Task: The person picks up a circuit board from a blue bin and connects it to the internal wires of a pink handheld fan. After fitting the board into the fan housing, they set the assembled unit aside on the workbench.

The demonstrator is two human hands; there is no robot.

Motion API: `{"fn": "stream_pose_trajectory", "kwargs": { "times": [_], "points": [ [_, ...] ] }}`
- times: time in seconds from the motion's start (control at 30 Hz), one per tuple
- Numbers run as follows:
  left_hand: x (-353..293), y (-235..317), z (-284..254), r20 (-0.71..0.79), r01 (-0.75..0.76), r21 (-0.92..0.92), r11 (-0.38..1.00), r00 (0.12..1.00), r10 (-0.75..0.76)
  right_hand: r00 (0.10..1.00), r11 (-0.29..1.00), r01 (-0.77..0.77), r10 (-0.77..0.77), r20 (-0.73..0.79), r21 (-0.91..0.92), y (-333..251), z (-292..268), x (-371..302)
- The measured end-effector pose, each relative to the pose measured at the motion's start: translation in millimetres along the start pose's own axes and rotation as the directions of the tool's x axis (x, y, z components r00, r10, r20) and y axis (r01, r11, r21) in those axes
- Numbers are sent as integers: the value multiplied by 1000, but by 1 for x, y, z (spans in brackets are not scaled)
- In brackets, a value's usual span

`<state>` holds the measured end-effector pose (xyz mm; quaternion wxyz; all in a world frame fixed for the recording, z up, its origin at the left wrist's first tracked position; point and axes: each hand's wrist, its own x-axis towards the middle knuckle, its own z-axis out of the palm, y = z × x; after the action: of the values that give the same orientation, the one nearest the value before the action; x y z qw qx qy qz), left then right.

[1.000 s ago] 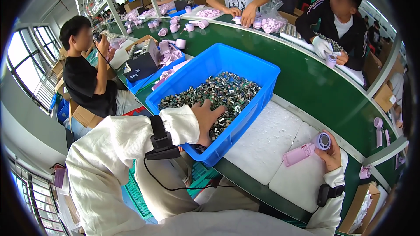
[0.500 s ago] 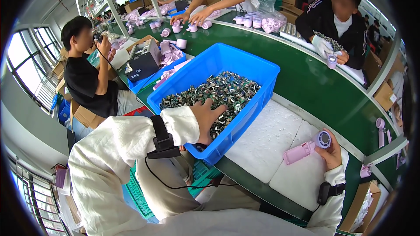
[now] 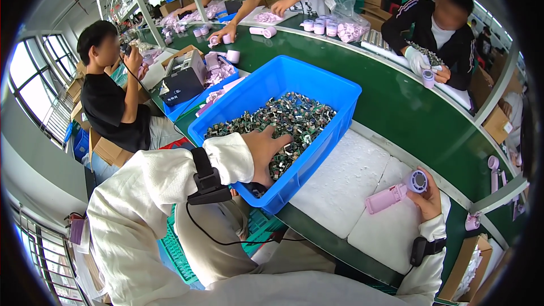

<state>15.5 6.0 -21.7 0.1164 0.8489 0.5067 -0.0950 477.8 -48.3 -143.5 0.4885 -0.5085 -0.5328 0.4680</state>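
Observation:
My left hand (image 3: pixel 264 153) reaches over the near wall of a blue plastic bin (image 3: pixel 347 110), fingers spread on a heap of small circuit boards (image 3: pixel 303 112). No board shows gripped in it, though the fingertips are partly lost among the parts. On the right, my right hand (image 3: pixel 429 197) is closed round the round head of a pink handheld fan (image 3: pixel 386 199). The fan's handle points left above white foam sheets (image 3: pixel 334 190), its hollow inside facing up.
A green conveyor belt (image 3: pixel 391 93) runs behind the bin. Co-workers sit across it and at the left, handling pink fan parts. A black box (image 3: pixel 184 82) stands beside a tray of pink parts at the left. A metal post (image 3: pixel 501 195) rises at the right.
My left hand and the bin have shifted very slightly in view; my right hand still holds the fan. Across the belt, a co-worker's hands have moved apart, and a pink fan now lies there.

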Motion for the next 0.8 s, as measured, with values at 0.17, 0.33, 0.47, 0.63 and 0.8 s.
{"fn": "stream_pose_trajectory", "kwargs": {
  "times": [0.17,0.33,0.47,0.63,0.8],
  "points": [
    [0,-8,5,-29,-47,-24,999,999,46,1000,1000,-19,19,2,-4,-2,0,-1],
    [-3,-4,0,-10,-39,-31,999,999,39,1000,1000,-1,1,-8,-6,0,1,-1],
    [-2,7,0,1,13,43,999,1000,-13,1000,1000,-5,5,-3,-12,1,-1,-1],
    [1,6,3,-18,26,65,998,1000,-25,1000,1000,-20,20,-1,23,-2,1,0],
    [1,1,4,-37,-16,21,1000,999,16,1000,1000,-14,14,-8,-8,-4,2,0]
  ]
}}
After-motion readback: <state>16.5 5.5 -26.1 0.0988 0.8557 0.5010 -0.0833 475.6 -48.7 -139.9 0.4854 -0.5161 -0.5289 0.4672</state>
